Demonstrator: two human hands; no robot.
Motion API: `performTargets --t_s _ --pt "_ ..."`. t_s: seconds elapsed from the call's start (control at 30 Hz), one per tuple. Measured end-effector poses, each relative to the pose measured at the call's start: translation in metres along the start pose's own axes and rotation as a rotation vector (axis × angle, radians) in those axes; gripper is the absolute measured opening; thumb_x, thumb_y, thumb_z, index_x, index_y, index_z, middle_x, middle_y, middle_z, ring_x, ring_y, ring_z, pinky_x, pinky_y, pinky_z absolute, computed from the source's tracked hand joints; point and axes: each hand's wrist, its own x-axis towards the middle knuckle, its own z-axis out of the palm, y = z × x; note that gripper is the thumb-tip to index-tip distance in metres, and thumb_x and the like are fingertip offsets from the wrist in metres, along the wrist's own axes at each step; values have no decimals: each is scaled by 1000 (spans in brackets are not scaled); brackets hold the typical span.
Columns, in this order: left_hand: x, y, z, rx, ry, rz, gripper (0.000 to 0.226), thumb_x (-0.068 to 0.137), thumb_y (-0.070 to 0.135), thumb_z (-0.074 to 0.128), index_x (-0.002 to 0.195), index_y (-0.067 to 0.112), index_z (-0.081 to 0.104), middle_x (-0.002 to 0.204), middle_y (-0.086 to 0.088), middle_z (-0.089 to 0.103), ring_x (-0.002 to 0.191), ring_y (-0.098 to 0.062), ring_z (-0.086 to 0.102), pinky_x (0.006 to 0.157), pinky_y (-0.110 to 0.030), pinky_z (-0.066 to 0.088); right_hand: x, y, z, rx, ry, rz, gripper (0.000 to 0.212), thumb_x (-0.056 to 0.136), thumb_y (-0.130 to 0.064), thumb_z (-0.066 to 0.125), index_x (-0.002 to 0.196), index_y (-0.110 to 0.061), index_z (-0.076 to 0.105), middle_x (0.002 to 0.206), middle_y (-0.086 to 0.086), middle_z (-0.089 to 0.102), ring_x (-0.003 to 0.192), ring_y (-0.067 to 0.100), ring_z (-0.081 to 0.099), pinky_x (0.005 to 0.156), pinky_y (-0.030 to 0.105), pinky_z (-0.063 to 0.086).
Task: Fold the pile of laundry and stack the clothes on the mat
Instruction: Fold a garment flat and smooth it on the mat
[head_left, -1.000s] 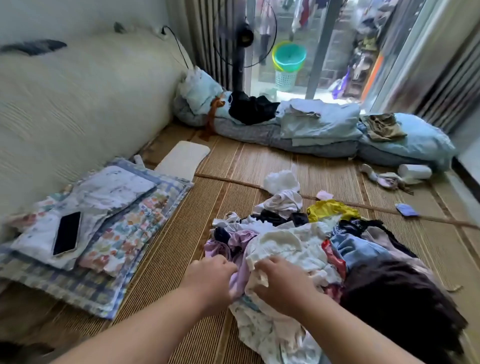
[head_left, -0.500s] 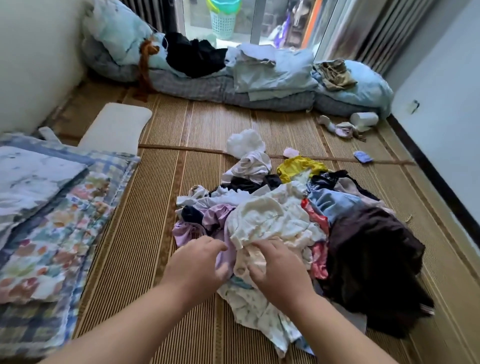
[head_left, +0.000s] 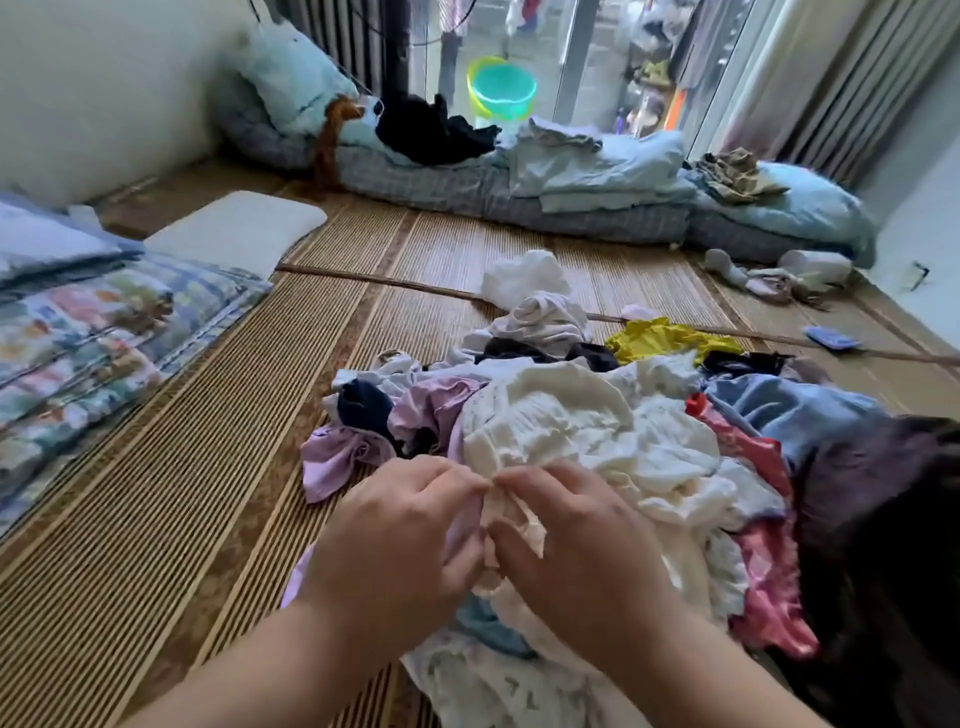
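Low in the frame, the left hand (head_left: 400, 545) and right hand (head_left: 582, 551) now meet knuckle to knuckle, each pinching the cream garment (head_left: 561, 431), whose edge bunches higher between the fingers than half a second ago. The pile (head_left: 649, 415) still sits right of centre on the mat (head_left: 208, 467). The quilt (head_left: 93, 332) again lies left.

Pillow: a white pillow (head_left: 236, 228) lies flat at the back left.
Quilt: a folded flowery quilt (head_left: 98, 332) lies at the left edge.
Bedding: blue and grey bedding (head_left: 587, 182) is rolled along the far side.
Black cloth: a black cloth (head_left: 431, 130) sits on the bedding.
Bucket: a green bucket (head_left: 501, 93) stands outside the glass.
Curtain: a striped curtain (head_left: 841, 78) hangs at the right.
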Motion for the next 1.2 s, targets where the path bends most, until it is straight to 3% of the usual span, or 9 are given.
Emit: performTargets --t_s 0.2,0.33,0.53,0.8,0.9,0.97,1.03,1.13,1.2 --pt "-29 17 21 38 110 52 41 78 36 49 106 17 71 100 4 71 90 -19 67 78 -36 58 -29 4 14 43 116 -88 35 73 -22 65 107 -20 72 96 4 71 89 27 66 77 38 55" --pt "-51 51 9 40 42 57 41 78 33 51 113 21 69 110 6 68 102 -19 63 86 -38 52 -69 -8 -14 -46 145 -94 35 74 -21 69 109 -20 71 101 4 71 91 27 67 78 37 53" --pt "-102 99 -22 122 -12 124 40 74 31 57 109 17 69 108 1 68 99 -25 63 82 -40 52 -130 -30 -46 -75 100 -93 40 81 -29 60 120 -24 64 117 0 66 109 24 59 93 39 48" --pt "-168 100 -33 256 -159 131 53 75 48 42 123 34 61 125 13 60 115 -14 55 98 -36 43 -201 -48 -32 4 47 -106 47 83 -37 58 130 -32 56 126 -5 60 115 18 56 97 35 46" --pt "-191 78 -16 307 -315 48 63 77 60 44 137 40 47 143 13 47 132 -13 42 109 -40 32 -224 -36 -4 -63 -102 -102 63 85 -50 52 144 -38 37 145 -9 45 131 14 43 106 30 37" --pt "-206 57 1 338 -460 -64 74 79 69 45 147 43 29 156 11 30 143 -14 26 115 -47 22 -234 -27 23 -101 -271 -95 76 88 -61 46 153 -38 15 161 -10 16 147 12 15 117 32 20" --pt "-218 37 21 390 -601 -183 83 81 73 44 152 42 13 163 8 10 149 -16 8 117 -52 11 -239 -21 52 -129 -430 -85 80 91 -66 37 155 -34 1 162 -12 -7 149 9 -8 120 38 5" --pt "-233 9 49 397 -695 -302 89 82 77 37 153 39 0 163 6 -7 150 -18 -7 117 -55 3 -238 -17 91 -169 -520 -90 80 92 -66 33 156 -29 1 162 -10 -11 148 9 -13 119 37 -3" --pt "-237 -9 65 352 -655 -324 91 79 81 30 153 40 -3 163 8 -12 149 -17 -14 116 -56 -3 -233 -20 111 -169 -528 -99 76 91 -66 34 155 -29 18 163 -8 5 150 10 3 120 36 8"
